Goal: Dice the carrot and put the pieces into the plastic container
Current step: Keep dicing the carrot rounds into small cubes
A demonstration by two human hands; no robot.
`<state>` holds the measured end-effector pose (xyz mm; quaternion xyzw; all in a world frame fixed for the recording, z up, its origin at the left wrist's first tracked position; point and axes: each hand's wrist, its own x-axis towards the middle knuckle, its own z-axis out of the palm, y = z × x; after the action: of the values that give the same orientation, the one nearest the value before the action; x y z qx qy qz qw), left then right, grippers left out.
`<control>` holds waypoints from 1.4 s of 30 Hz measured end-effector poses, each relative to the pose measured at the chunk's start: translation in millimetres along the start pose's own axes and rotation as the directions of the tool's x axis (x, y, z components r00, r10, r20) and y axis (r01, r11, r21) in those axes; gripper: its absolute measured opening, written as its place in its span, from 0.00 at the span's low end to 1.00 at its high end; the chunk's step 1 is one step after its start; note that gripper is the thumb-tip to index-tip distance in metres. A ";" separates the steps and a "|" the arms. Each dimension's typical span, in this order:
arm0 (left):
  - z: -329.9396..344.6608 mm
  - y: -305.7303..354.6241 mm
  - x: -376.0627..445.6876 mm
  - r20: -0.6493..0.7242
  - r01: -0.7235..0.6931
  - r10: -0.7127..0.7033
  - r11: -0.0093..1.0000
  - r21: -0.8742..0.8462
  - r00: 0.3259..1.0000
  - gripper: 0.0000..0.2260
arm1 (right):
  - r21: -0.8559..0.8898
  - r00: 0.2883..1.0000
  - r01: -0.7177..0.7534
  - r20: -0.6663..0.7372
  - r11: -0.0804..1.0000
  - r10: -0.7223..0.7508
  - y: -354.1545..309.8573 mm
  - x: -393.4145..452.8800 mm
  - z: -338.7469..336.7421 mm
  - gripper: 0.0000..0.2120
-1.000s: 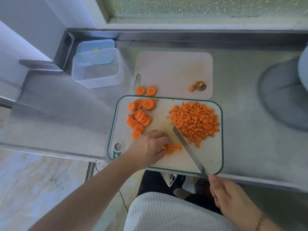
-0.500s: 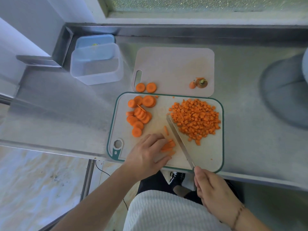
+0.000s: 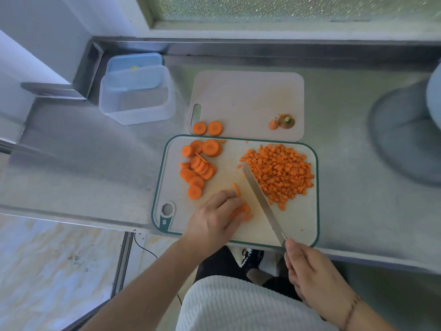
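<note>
1. Carrot's in three states on the green-edged board (image 3: 167, 168): a big pile of dice (image 3: 279, 174) on the right half, uncut rounds (image 3: 198, 167) on the left, and a little bunch of sticks (image 3: 242, 212) near the front edge.
2. Left hand (image 3: 214, 218) has its fingers curled over those sticks, pinning them down. Right hand (image 3: 310, 274) is wrapped around the handle of the knife (image 3: 260, 199), firm grip, handle itself hidden in the fist.
3. The bit that matters: the blade runs from the right hand at the front edge diagonally away and to the left, tip ending at the near side of the dice pile. The sticks sit just left of the blade, between it and the left fingertips. Can't really tell which way the sticks' long axis points, they're half under the fingers. Left hand is clearly the closer one to them.
4. My guess is the next cut needs the blade to shift left onto the sticks, so those fingertips should stay tucked.
5. Counts: roughly a dozen rounds on the green board plus 2 more (image 3: 207, 128) on the plain board (image 3: 248, 96) behind, where 2 end scraps (image 3: 282, 121) also sit. Boards: 2. Knife: 1.
6. Container (image 3: 136, 101): 1, well off to the back left, no carrot in it yet, blue lid (image 3: 133, 62) right behind it.
</note>
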<state>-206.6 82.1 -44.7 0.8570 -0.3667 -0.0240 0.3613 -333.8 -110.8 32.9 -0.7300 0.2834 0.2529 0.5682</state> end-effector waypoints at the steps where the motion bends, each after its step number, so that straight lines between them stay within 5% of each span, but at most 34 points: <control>1: -3.4 -4.4 7.3 -0.016 -0.036 0.037 0.998 0.042 0.999 0.07 | 0.017 1.000 -0.006 -0.002 1.000 0.006 -0.2 -0.6 -2.7 0.24; 4: -8.9 -23.1 34.8 0.000 -0.171 0.175 0.960 0.220 0.985 0.14 | 0.057 1.000 -0.008 0.001 0.998 0.008 -3.0 -2.0 -7.8 0.21; 9: -10.7 -39.2 50.8 0.188 -0.313 0.266 0.902 0.298 0.945 0.11 | 0.051 1.000 -0.015 0.014 0.999 0.014 -0.4 -2.0 -8.6 0.22; 20: -10.8 -8.8 11.1 0.134 -0.057 0.044 0.994 0.097 0.990 0.11 | -0.039 0.999 0.019 0.050 0.999 -0.017 8.8 -2.1 -8.0 0.25; 33: 13.5 -11.4 -6.6 -0.005 -0.002 0.001 0.997 -0.080 1.000 0.10 | -0.160 0.990 0.139 0.053 0.977 -0.132 -6.1 -4.3 2.4 0.18; 42: 17.0 -5.0 -3.1 -0.025 -0.001 -0.001 0.999 -0.050 1.000 0.14 | -0.244 0.994 0.110 0.014 0.964 -0.110 -1.8 9.5 -8.8 0.29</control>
<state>-211.0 76.3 -61.1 0.8478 -0.3614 -0.0224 0.3874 -325.4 -120.2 29.5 -0.8089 0.2090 0.2540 0.4874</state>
